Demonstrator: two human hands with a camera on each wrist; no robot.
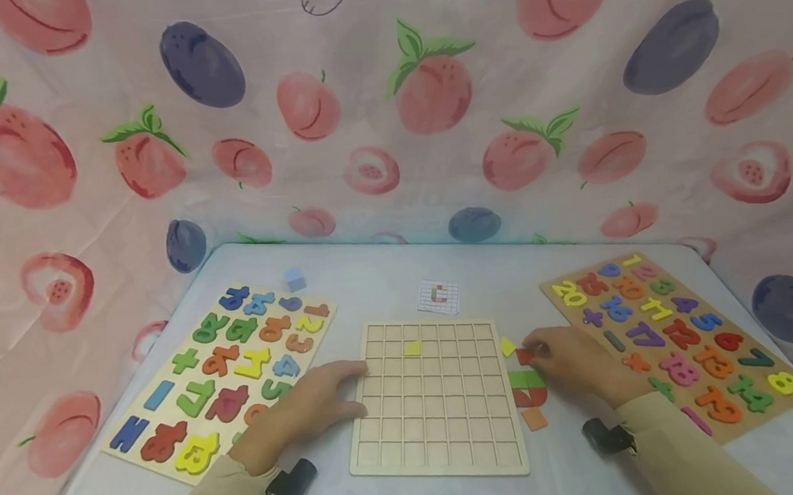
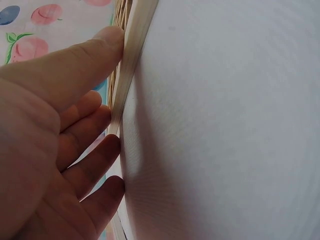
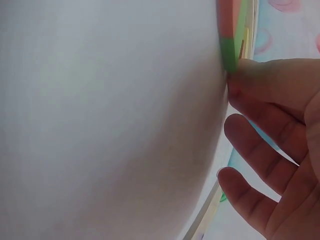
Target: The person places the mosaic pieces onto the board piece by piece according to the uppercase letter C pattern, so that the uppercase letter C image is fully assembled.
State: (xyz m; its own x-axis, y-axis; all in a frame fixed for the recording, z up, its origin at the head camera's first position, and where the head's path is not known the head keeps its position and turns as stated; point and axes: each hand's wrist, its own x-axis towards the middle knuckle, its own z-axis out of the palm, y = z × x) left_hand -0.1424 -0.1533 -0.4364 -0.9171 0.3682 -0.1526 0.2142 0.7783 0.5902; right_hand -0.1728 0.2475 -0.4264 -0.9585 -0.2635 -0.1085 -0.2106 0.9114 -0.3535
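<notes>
A pale wooden grid board (image 1: 442,411) lies in the middle of the table. One yellow piece (image 1: 412,348) sits in a cell near its top. My left hand (image 1: 307,407) rests at the board's left edge, and in the left wrist view its thumb (image 2: 107,42) is against the wooden side, fingers loosely spread. Right of the board, my right hand (image 1: 570,358) pinches a small red piece (image 1: 524,356) between thumb and forefinger. Close around it lie another yellow piece (image 1: 508,346), a green piece (image 1: 527,379), red pieces (image 1: 531,397) and an orange square (image 1: 535,419).
Behind the board lies a small card (image 1: 438,296) printed with a coloured pattern on a grid. A number puzzle board (image 1: 188,404) flanks the left side, with a light blue cube (image 1: 294,279) behind it. Another number board (image 1: 659,352) lies at the right, partly under the right arm.
</notes>
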